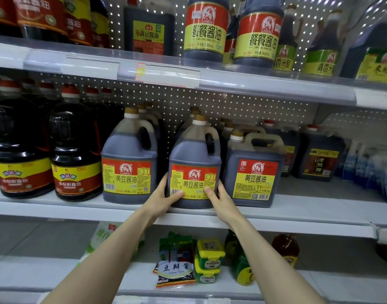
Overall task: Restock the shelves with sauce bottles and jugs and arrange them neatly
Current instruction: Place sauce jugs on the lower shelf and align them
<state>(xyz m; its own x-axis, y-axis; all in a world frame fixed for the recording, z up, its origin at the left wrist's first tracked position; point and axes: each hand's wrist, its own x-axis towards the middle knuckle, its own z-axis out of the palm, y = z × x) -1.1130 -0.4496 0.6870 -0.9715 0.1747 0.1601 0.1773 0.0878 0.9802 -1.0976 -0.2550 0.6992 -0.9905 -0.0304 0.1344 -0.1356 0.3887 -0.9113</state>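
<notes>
A dark soy sauce jug (pixel 194 150) with a red and yellow label and a gold cap stands at the front of the middle shelf (pixel 298 207). My left hand (pixel 166 194) grips its lower left side, thumb on the label. My right hand (pixel 218 196) grips its lower right side, thumb also on the label. A matching jug (pixel 128 163) stands to its left and a squarer jug (pixel 254 172) with a top handle is close on its right. More jugs stand behind in rows.
Two round dark bottles (pixel 76 154) with red caps fill the left of the shelf. Dark jugs (pixel 317 159) stand farther right. The upper shelf (pixel 166 69) carries soy sauce and vinegar bottles. Below lie a paste packet (pixel 175 273), green tubs (pixel 209 257) and bottles.
</notes>
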